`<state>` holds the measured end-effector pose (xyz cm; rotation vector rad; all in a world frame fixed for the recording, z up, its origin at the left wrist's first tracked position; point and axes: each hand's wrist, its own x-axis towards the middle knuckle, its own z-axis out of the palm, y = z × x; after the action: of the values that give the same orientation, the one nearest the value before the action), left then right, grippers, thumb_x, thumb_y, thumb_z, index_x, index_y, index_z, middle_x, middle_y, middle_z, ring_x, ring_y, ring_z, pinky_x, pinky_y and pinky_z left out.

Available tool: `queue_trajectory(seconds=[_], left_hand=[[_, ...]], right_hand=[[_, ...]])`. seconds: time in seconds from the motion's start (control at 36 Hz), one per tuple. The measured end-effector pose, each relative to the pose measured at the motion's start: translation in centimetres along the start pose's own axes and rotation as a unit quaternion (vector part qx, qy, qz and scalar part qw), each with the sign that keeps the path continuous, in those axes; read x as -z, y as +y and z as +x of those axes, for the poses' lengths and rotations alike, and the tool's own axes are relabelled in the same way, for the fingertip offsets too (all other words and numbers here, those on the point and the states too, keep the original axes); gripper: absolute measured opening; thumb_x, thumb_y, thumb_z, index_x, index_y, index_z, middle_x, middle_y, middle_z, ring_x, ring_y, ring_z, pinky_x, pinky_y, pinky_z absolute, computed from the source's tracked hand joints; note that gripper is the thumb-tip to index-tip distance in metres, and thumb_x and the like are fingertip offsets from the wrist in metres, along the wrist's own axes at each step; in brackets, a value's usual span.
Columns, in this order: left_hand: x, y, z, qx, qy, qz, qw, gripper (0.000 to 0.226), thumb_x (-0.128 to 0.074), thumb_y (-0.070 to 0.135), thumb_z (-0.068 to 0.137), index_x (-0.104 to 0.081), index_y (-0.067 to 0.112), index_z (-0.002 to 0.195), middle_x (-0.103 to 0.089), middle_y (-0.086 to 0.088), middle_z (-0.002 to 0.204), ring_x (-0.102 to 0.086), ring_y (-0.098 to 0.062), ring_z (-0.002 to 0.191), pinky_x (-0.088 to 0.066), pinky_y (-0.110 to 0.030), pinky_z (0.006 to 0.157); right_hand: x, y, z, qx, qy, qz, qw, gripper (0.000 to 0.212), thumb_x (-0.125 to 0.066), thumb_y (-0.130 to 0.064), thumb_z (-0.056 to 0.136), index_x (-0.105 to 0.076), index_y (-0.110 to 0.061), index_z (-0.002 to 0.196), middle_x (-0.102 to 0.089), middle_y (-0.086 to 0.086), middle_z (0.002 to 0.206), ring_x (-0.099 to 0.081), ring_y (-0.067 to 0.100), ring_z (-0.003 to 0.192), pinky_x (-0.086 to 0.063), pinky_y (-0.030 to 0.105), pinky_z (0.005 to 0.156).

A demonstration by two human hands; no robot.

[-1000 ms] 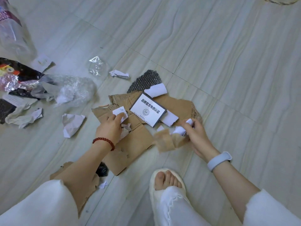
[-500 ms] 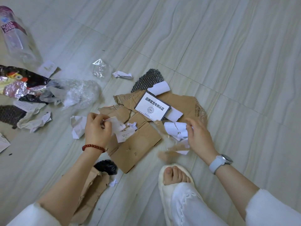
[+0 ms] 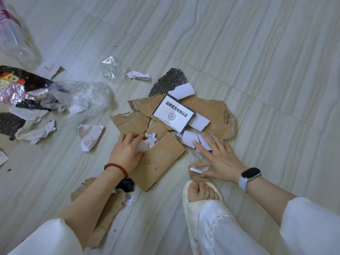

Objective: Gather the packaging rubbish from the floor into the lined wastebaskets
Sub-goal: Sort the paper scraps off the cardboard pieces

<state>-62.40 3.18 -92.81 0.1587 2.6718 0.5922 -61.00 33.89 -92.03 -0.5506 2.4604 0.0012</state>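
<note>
Your left hand (image 3: 127, 151) pinches white paper scraps (image 3: 145, 144) to bunch them; your right hand (image 3: 219, 159) lies flat, fingers spread, pinning loose scraps on the cardboard (image 3: 161, 155).

Left hand (image 3: 127, 153): lowered onto the cardboard pile (image 3: 161, 155), fingers curled, pinching white paper scraps (image 3: 144, 145) between thumb and fingertips. Left forearm bare, sleeve pushed up. Right hand (image 3: 219, 161): at the pile's right edge, palm down, fingers straight and spread, fingertips pressing flat. Right forearm bare.
</note>
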Motion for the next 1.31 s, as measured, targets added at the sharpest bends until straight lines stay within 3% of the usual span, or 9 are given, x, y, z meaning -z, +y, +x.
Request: queue_trajectory(seconds=[0.17, 0.36, 0.53, 0.64, 0.78, 0.94, 1.06, 1.19, 1.31], left_hand=[[0.1, 0.5, 1.2, 0.013, -0.008, 0.074, 0.997, 0.049, -0.060, 0.021, 0.084, -0.045, 0.020, 0.131, -0.052, -0.001, 0.125, -0.038, -0.026, 0.118, -0.034, -0.035, 0.090], [0.1, 1.0, 1.7, 0.000, -0.011, 0.091, 0.996, 0.035, -0.055, 0.018, 0.087, -0.051, 0.023, 0.121, -0.057, 0.001, 0.119, -0.043, -0.022, 0.112, -0.030, -0.032, 0.086], [0.6, -0.1, 0.9, 0.041, 0.063, 0.001, 0.997, 0.020, -0.052, 0.016, 0.087, -0.063, 0.008, 0.101, -0.062, -0.007, 0.100, -0.050, -0.030, 0.100, -0.031, -0.037, 0.084], [2.1, -0.7, 0.4, 0.074, 0.128, -0.131, 0.980, 0.034, -0.046, 0.026, 0.076, -0.062, -0.002, 0.088, -0.056, -0.012, 0.092, -0.050, -0.028, 0.088, -0.036, -0.033, 0.074], [2.5, -0.6, 0.8, -0.083, 0.087, -0.090, 0.989, 0.009, -0.062, 0.014, 0.073, -0.058, 0.007, 0.074, -0.060, -0.009, 0.115, -0.054, -0.028, 0.103, -0.047, -0.034, 0.078], [1.0, 0.6, 2.9, -0.210, 0.007, -0.037, 0.977, 0.043, -0.070, 0.005, 0.072, -0.031, 0.022, 0.065, -0.065, 0.001, 0.117, -0.059, -0.025, 0.103, -0.047, -0.028, 0.055], [0.2, 0.8, 3.4, -0.290, 0.003, -0.017, 0.957, 0.057, -0.071, -0.009, 0.063, -0.029, 0.029, 0.071, -0.070, -0.001, 0.104, -0.065, -0.026, 0.094, -0.055, -0.033, 0.050], [-0.6, 0.6, 3.5, -0.294, 0.020, 0.037, 0.955, 0.021, -0.033, 0.025, 0.098, -0.037, 0.023, 0.077, -0.066, -0.002, 0.081, -0.062, -0.022, 0.077, -0.054, -0.031, 0.051], [-1.4, 0.6, 3.7, -0.282, 0.037, 0.053, 0.957, 0.028, -0.063, 0.000, 0.076, -0.041, 0.017, 0.076, -0.059, -0.003, 0.069, -0.054, -0.023, 0.067, -0.047, -0.033, 0.039]], right_hand=[[0.4, -0.9, 1.8, -0.020, 0.089, 0.014, 0.996, 0.101, -0.083, -0.052, 0.046, -0.035, -0.025, 0.131, -0.056, 0.008, 0.116, -0.049, 0.028, 0.104, -0.048, 0.040, 0.064], [0.7, -3.0, 2.6, -0.046, 0.095, 0.114, 0.988, 0.059, -0.060, -0.006, 0.082, -0.036, -0.014, 0.135, -0.046, 0.010, 0.117, -0.045, 0.030, 0.107, -0.035, 0.031, 0.065], [1.0, -1.6, 2.1, -0.057, 0.091, 0.209, 0.972, 0.047, -0.055, 0.000, 0.080, -0.046, -0.011, 0.125, -0.049, 0.011, 0.118, -0.048, 0.031, 0.109, -0.044, 0.038, 0.078], [2.3, -0.3, 0.8, -0.078, 0.169, 0.319, 0.929, 0.044, -0.059, 0.004, 0.077, -0.055, -0.010, 0.119, -0.059, 0.009, 0.117, -0.056, 0.030, 0.105, -0.038, 0.024, 0.081], [5.0, 1.1, -0.3, -0.143, 0.238, 0.398, 0.874, 0.034, -0.062, -0.005, 0.081, -0.059, -0.014, 0.114, -0.056, -0.011, 0.087, -0.050, 0.014, 0.069, -0.036, 0.010, 0.059], [5.4, 1.5, 0.3, -0.015, 0.130, 0.249, 0.960, 0.041, -0.061, -0.008, 0.075, -0.059, -0.014, 0.116, -0.058, 0.004, 0.114, -0.052, 0.025, 0.106, -0.035, 0.025, 0.084], [3.0, 0.3, 0.9, -0.005, 0.007, 0.135, 0.991, 0.051, -0.059, -0.011, 0.077, -0.047, -0.019, 0.126, -0.035, 0.006, 0.138, -0.034, 0.025, 0.124, -0.039, 0.034, 0.093], [0.0, -0.8, 0.7, -0.008, 0.099, 0.098, 0.990, 0.077, -0.076, 0.001, 0.047, -0.042, -0.022, 0.112, -0.052, 0.013, 0.111, -0.042, 0.029, 0.095, -0.053, 0.041, 0.065], [-0.9, -2.0, 0.5, -0.043, 0.121, 0.145, 0.981, 0.068, -0.063, 0.014, 0.050, -0.049, -0.015, 0.110, -0.051, 0.014, 0.096, -0.050, 0.033, 0.081, -0.051, 0.040, 0.064]])
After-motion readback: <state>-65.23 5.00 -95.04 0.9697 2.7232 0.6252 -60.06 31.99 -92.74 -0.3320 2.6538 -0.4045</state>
